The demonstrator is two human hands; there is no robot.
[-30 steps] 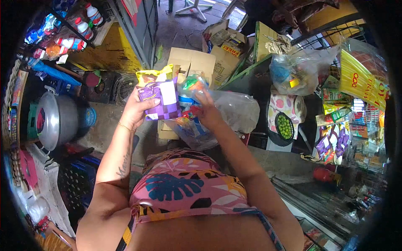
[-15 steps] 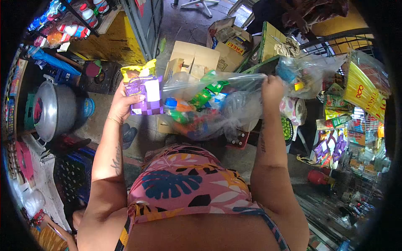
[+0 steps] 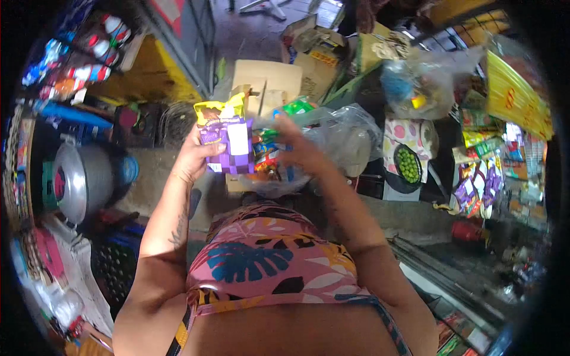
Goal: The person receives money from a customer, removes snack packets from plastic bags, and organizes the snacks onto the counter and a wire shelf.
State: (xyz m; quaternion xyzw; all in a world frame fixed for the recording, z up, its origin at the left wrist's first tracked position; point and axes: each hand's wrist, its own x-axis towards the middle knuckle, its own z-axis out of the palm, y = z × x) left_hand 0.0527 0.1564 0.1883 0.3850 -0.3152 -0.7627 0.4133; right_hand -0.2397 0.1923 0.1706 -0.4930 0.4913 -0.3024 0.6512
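My left hand (image 3: pixel 199 153) is closed around a purple snack packet (image 3: pixel 230 155), its thumb across the front. A yellow-topped packet (image 3: pixel 219 110) shows behind the purple one, in the same grip. To the right of these, my right hand (image 3: pixel 297 145) is smeared by motion over a clear plastic bag (image 3: pixel 356 132); its fingers cannot be made out. Colourful packets lie inside the bag, with a green packet (image 3: pixel 298 105) at its far side. Part of the contents is hidden behind my right hand.
Open cardboard boxes (image 3: pixel 267 72) stand beyond the bag. A bowl of green fruits (image 3: pixel 408 165) is at the right, near hanging snack packets (image 3: pixel 480 184). A large metal pot (image 3: pixel 89 175) stands at the left, below a shelf with bottles (image 3: pixel 101 50).
My right hand has let go of the bag's raised edge and moved left over its contents. The bag's right side has sunk. My left hand has moved slightly right with the packets.
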